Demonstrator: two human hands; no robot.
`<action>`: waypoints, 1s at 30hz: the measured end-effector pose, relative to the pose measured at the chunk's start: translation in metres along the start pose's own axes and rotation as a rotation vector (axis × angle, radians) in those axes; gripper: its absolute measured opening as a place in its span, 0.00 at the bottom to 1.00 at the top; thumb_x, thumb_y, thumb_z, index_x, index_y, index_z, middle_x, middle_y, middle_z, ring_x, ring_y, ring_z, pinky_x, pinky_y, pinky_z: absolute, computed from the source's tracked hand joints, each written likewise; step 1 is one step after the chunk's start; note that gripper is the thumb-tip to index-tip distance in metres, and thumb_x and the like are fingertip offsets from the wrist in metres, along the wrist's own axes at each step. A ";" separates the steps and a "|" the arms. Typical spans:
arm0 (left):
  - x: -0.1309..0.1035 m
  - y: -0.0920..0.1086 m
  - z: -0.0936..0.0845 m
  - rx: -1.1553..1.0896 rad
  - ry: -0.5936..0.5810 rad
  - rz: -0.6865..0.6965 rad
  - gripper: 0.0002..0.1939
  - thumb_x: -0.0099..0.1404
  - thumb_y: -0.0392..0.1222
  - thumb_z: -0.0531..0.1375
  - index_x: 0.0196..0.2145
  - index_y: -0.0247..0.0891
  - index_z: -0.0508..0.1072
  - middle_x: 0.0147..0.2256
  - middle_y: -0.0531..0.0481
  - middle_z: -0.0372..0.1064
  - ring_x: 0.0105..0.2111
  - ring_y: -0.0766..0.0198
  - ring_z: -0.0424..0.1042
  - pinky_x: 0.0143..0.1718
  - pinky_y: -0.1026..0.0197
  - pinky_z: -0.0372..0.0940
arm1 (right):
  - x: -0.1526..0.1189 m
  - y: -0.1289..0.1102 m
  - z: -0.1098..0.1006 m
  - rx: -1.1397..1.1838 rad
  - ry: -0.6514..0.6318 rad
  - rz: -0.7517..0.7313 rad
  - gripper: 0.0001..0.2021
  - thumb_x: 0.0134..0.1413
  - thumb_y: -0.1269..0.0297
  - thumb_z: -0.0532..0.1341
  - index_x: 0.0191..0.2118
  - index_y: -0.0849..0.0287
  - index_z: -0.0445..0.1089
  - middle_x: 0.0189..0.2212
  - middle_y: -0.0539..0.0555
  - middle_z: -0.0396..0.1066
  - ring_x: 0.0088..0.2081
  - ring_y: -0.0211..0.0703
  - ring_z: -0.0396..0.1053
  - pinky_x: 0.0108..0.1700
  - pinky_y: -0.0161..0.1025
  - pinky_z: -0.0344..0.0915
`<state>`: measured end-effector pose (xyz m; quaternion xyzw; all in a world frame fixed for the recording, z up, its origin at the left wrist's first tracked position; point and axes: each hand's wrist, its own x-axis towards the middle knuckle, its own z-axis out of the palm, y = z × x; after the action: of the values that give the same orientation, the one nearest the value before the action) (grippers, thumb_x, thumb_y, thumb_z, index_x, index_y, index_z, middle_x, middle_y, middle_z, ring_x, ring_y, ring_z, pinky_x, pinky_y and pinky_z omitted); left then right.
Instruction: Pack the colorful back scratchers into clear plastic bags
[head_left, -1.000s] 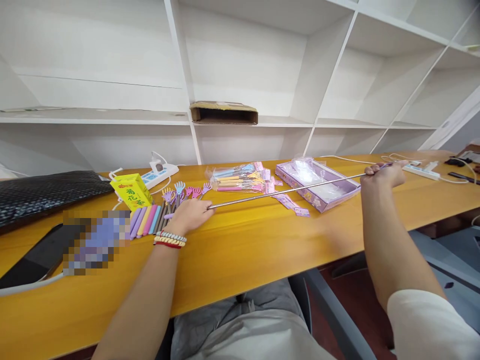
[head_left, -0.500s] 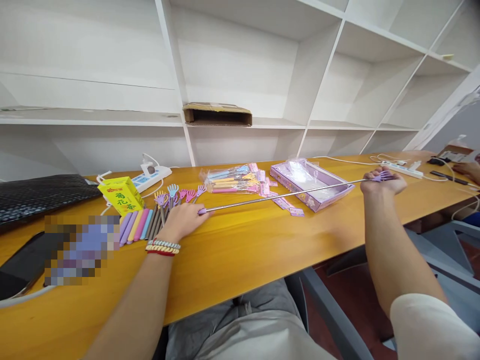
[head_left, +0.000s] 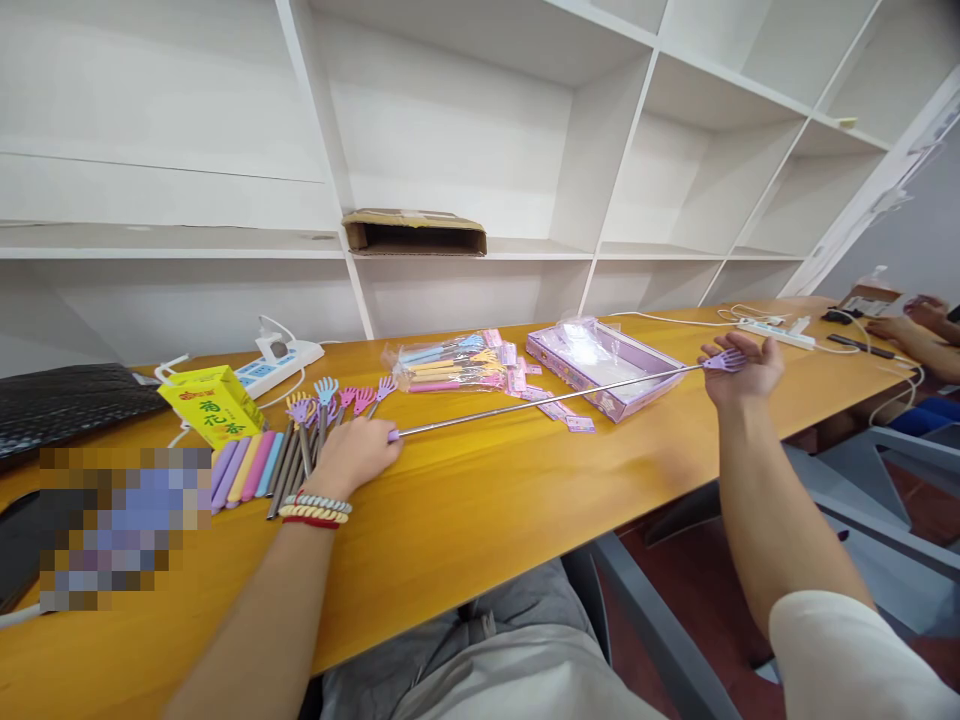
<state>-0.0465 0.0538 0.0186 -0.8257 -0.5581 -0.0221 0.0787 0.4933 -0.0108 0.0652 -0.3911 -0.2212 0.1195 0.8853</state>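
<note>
A long telescopic back scratcher [head_left: 540, 401] stretches across the table, its metal rod fully drawn out. My left hand [head_left: 358, 452] is closed around its lilac handle, of which only the end shows. At the other end, the purple claw head lies against the palm of my right hand [head_left: 748, 372], which is open with its fingers apart. Beside my left hand lies a row of shortened back scratchers [head_left: 289, 460] with coloured handles and claw heads. Behind the rod is a clear bag of packed back scratchers [head_left: 450, 365].
A lilac display box [head_left: 637, 362] sits beyond the rod, with small purple cards [head_left: 559, 408] near it. To the left are a yellow tea box [head_left: 214, 405] and a power strip [head_left: 281, 368]. White shelves [head_left: 465, 120] stand behind the table. At far right, another person's hands show.
My right hand has opened from a closed grip around the claw head, which now lies against its palm. My left hand keeps its hold on the handle. The view has shifted slightly.
</note>
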 end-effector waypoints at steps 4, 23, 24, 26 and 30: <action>0.000 0.027 -0.004 0.013 0.040 0.057 0.20 0.60 0.46 0.45 0.30 0.37 0.75 0.29 0.38 0.72 0.32 0.48 0.72 0.32 0.52 0.63 | -0.034 0.014 0.037 -0.041 -0.166 0.187 0.21 0.56 0.55 0.46 0.24 0.63 0.68 0.21 0.55 0.66 0.17 0.39 0.66 0.18 0.37 0.59; -0.012 0.066 -0.005 -0.055 0.010 -0.251 0.20 0.63 0.40 0.44 0.32 0.30 0.75 0.28 0.33 0.71 0.31 0.48 0.73 0.31 0.52 0.65 | -0.292 0.119 0.159 -0.202 -0.712 0.356 0.20 0.50 0.44 0.53 0.28 0.58 0.67 0.21 0.50 0.66 0.19 0.38 0.65 0.19 0.37 0.63; -0.012 0.067 -0.004 -0.058 0.006 -0.253 0.21 0.63 0.40 0.44 0.32 0.30 0.75 0.28 0.33 0.71 0.31 0.48 0.73 0.31 0.52 0.65 | -0.292 0.118 0.157 -0.192 -0.732 0.370 0.21 0.50 0.43 0.52 0.29 0.58 0.66 0.21 0.50 0.67 0.19 0.38 0.65 0.19 0.36 0.64; -0.010 0.065 0.000 -0.065 -0.006 -0.242 0.21 0.63 0.41 0.44 0.32 0.30 0.75 0.28 0.33 0.71 0.32 0.48 0.73 0.32 0.52 0.65 | -0.290 0.118 0.154 -0.177 -0.760 0.393 0.23 0.50 0.40 0.51 0.30 0.58 0.66 0.21 0.50 0.67 0.19 0.38 0.66 0.20 0.36 0.64; -0.005 0.059 0.008 -0.077 -0.035 -0.217 0.20 0.63 0.43 0.45 0.34 0.32 0.75 0.29 0.35 0.71 0.32 0.47 0.73 0.31 0.52 0.65 | -0.285 0.122 0.151 -0.143 -0.807 0.431 0.25 0.50 0.38 0.49 0.31 0.58 0.65 0.23 0.51 0.67 0.18 0.35 0.65 0.19 0.34 0.62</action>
<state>0.0059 0.0291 0.0041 -0.7631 -0.6443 -0.0377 0.0345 0.1664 0.0578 -0.0204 -0.4105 -0.4697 0.4278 0.6541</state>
